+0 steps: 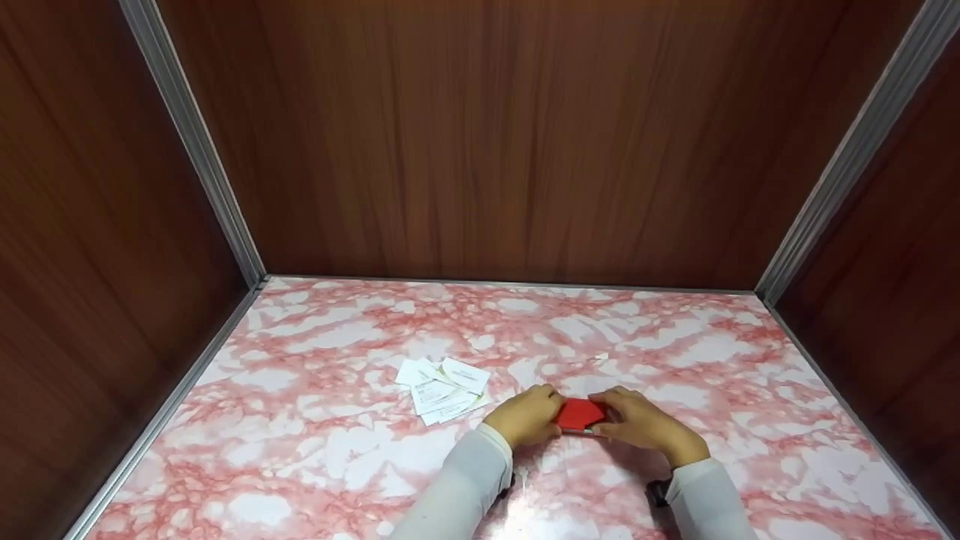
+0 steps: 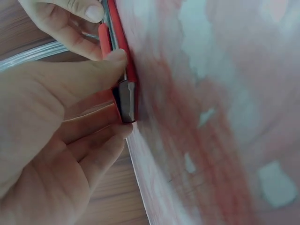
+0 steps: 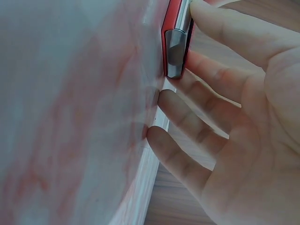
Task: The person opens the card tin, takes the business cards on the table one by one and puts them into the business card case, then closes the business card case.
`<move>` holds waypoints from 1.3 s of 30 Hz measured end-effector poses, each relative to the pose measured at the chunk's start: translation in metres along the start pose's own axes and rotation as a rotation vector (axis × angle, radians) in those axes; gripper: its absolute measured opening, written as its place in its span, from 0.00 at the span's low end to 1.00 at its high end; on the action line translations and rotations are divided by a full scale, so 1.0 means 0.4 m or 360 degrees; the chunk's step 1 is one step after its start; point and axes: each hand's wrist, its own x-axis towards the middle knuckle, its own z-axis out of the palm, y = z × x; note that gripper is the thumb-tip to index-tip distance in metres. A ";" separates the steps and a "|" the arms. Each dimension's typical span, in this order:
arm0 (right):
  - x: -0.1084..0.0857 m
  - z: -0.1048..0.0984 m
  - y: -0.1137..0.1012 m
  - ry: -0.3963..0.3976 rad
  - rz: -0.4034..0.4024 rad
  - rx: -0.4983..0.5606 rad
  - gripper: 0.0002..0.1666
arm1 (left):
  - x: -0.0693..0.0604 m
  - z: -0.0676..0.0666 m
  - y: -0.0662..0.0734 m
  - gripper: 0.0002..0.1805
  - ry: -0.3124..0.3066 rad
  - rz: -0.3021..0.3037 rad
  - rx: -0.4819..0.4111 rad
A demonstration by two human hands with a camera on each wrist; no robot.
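A red card case (image 1: 577, 415) with silvery metal sides lies low over the table, between the two hands. My left hand (image 1: 529, 416) pinches its left end, with the thumb on the near long side and fingers at the far side. The right hand (image 1: 639, 421) grips the opposite end between thumb and forefinger. In the right wrist view its other fingers (image 3: 187, 154) spread out, tips near the tabletop. The metal end (image 2: 126, 101) of the case shows in the left wrist view. Whether the lid is fully closed, I cannot tell.
Several white printed cards (image 1: 446, 390) lie fanned and overlapping on the pink-and-white marbled table (image 1: 315, 450), left of the hands. Brown wood-grain panels (image 1: 480, 142) with metal corner posts (image 1: 199, 142) enclose the back and both sides.
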 end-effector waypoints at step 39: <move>-0.003 0.001 0.004 0.0034 0.0188 0.0094 0.31 | 0.014 -0.036 -0.052 0.09 0.0415 0.0019 -0.0469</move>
